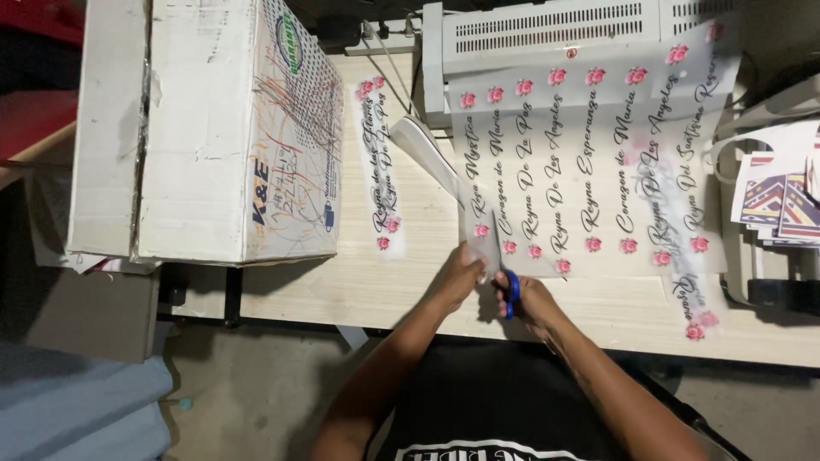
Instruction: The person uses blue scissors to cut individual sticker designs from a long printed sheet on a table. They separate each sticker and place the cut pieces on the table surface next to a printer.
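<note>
Two hands: left hand fingers pinching glossy sheet; right hand fingers gripping blue-handled scissors.

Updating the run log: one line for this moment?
right hand: holds blue-handled scissors | left hand: steadies laminated sheet | cut strip: lies beside cardboard box

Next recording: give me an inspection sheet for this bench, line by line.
Surface: pale wood-grain table, well lit.
Job's things: laminated sheet of script labels with pink roses; blue-handled scissors cutting its left end; cut strip lying apart.
Clutter: scuffed cardboard box; patterned cut-outs at the right edge.
Grippers: left hand holds the sheet edge; right hand works the scissors.
Cables: cords behind the white laminator.
Surroundings: concrete floor, blue cloth.
</note>
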